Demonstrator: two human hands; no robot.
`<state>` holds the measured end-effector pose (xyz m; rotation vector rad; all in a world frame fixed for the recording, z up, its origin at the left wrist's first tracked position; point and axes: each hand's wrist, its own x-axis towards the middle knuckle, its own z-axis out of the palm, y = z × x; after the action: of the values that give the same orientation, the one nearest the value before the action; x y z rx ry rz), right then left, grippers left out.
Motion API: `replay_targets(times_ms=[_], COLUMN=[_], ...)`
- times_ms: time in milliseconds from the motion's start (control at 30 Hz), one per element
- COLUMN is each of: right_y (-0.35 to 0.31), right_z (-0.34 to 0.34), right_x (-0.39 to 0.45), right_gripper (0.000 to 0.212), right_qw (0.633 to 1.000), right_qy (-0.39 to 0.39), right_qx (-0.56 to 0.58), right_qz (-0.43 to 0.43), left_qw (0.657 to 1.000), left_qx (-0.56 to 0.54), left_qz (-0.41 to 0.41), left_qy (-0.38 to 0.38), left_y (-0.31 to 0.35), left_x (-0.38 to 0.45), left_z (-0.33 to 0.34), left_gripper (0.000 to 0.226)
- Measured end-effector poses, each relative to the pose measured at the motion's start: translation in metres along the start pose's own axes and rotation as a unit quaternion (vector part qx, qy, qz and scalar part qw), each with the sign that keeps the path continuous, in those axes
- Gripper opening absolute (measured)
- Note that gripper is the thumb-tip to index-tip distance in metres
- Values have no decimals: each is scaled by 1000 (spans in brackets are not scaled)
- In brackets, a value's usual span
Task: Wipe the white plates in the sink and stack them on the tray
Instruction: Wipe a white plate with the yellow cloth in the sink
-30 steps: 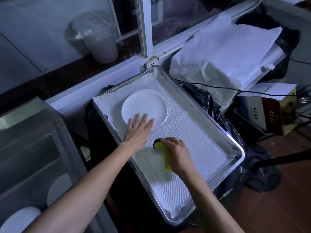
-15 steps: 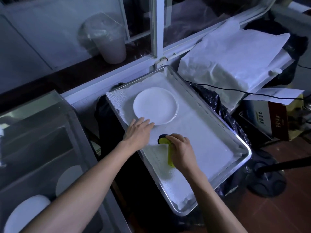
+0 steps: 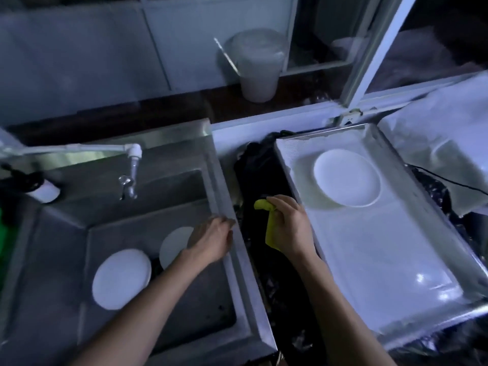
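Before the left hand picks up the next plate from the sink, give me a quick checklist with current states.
1. Round white plates left in steel sink: two, near and far: ok.
2. Left hand empty: ok.
3. Left hand touching the far plate: cannot tell.
4. Right hand holds yellow cloth: ok.
5. Lined metal tray has stacking room, one white plate there: ok.

Faucet (image 3: pixel 131 172) above sink's (image 3: pixel 221 180) far end.

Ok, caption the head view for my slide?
Left hand reaches into sink; right hand holds yellow cloth; one plate on tray.
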<state>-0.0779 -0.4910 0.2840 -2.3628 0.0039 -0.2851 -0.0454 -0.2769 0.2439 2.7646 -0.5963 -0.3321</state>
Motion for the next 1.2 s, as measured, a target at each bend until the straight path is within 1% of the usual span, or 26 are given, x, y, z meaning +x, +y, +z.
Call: replay_targets(times_ms=[100,133,167,233,367,433,533,633,733,867,1000,1133,1200], right_y=[-37,-49,-60,-81,-104,-109,-116,-115,-107,-92,-71,-48,-37], right_z=[52,69,86,119,181,206,234,253,269,292,317,339,351], right_x=[2,1,-1,-3,-4,-5,-9,-6,-5,-2,8,15,18], right_gripper=[47,45,40,39,41,46,53,53,49,48,45,49,49], right_qw=[998,997,997,996,988,982,971,965,965,969,959,945,941], right_qy=[-55,-65,-68,-80,-138,-176,-221,-250,-251,-242,-276,-318,-332], right_qx=[-16,-13,-5,0,-16,-36,-78,-71,-62,-44,-49,-58,-58], right_qz=[-19,-27,-35,-49,-67,-54,-46,-42,-42,-24,-37,-38,-33], left_qw=[999,998,997,995,992,990,980,963,945,918,881,841,831], left_qx=[6,15,21,23,7,-5,-65,-137,-189,-253,-316,-366,-376], left_qz=[-53,-65,-74,-92,-124,-139,-180,-226,-259,-298,-347,-394,-407], left_qy=[-9,-9,-8,-14,-32,-39,-48,-47,-58,-63,-53,-52,-47], left_y=[-58,-76,-93,-126,-183,-205,-230,-246,-259,-272,-283,-296,-302], left_x=[-31,-40,-49,-67,-98,-109,-119,-121,-118,-102,-78,-53,-42], left_z=[3,3,4,5,10,14,23,34,51,78,112,147,162], left_gripper=[32,34,38,45,46,45,47,40,35,43,56,61,62])
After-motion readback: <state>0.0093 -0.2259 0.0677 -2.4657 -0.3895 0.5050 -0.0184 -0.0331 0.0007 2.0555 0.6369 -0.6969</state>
